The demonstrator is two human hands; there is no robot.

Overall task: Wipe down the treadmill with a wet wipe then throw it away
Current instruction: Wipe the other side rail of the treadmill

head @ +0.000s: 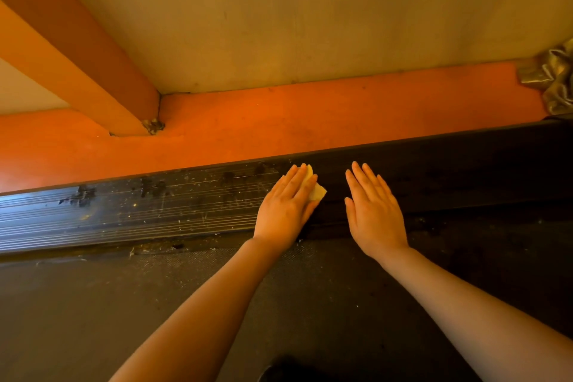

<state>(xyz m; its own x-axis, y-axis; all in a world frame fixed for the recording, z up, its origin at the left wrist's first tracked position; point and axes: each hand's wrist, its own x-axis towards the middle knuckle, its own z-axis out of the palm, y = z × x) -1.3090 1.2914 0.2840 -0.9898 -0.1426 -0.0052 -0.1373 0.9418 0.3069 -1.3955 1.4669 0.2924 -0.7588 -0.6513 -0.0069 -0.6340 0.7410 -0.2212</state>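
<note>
The treadmill's ribbed black side rail (124, 211) runs across the view, dusty and speckled on its left part, darker to the right. My left hand (286, 208) lies flat on the rail with straight fingers, pressing a pale yellowish wet wipe (317, 191) that peeks out beside its fingertips. My right hand (373, 211) rests flat on the rail a short way to the right, fingers straight, holding nothing. The grey treadmill belt (93, 304) lies below the rail, under both forearms.
An orange floor strip (310, 121) runs beyond the rail, against a beige wall (310, 9). An orange post (93, 71) slants down at the left. Crumpled shiny fabric (555, 77) sits at the far right. A dark shape (285, 369) shows at the bottom edge.
</note>
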